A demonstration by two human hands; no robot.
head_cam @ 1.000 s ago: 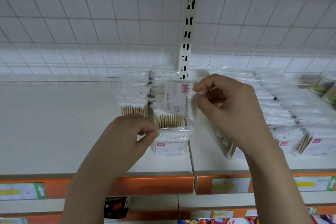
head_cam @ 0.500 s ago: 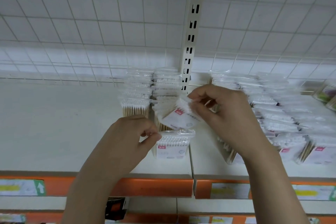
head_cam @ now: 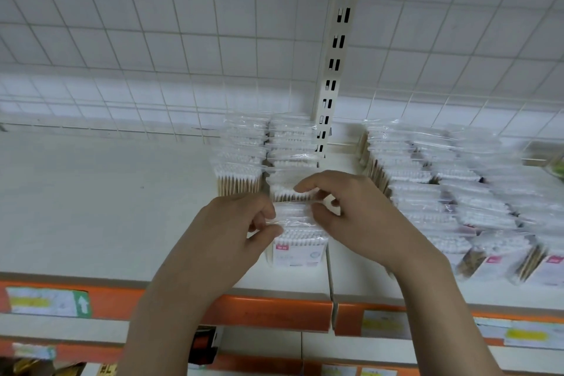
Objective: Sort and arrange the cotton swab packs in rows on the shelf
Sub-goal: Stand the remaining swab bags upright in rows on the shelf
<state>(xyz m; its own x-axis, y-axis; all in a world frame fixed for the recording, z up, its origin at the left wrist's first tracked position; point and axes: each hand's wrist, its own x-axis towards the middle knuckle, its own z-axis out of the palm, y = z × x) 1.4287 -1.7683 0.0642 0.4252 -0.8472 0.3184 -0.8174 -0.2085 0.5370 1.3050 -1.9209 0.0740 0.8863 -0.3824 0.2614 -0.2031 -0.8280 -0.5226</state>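
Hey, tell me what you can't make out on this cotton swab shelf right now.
Head view only:
- Clear plastic cotton swab pack between both hands: label hidden by left hand and right hand.
- Front pack's pink-and-white label: print too small.
- Right-hand swab rows: blurred, cut off by the edge.

White shelf with orange front edge, rows of cotton swab packs on it.

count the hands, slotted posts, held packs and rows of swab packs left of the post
hands: 2, left hand, right hand
slotted post: 1
rows of swab packs left of the post: 2, outer row, row by the post
held pack: 1, pinched by both hands
total: 6
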